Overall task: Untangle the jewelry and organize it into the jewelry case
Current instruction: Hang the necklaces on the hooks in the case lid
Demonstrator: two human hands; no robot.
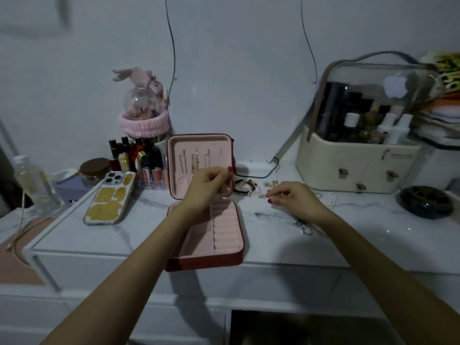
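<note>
The open jewelry case (pixel 225 230) lies under the left hand (pixel 207 185), whose curled fingertips seem to pinch something too thin to make out. The right hand (pixel 292 199) pinches likewise, with beaded bracelets (pixel 245 186) between the hands and a chain (pixel 302 227) just beneath its wrist.

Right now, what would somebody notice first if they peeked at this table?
Probably the open pink jewelry case in the middle, with the left hand raised over it. Just right of it, the right hand hovers by a beaded bracelet and other loose jewelry. A phone in a yellow-patched case lies to the left.
</note>
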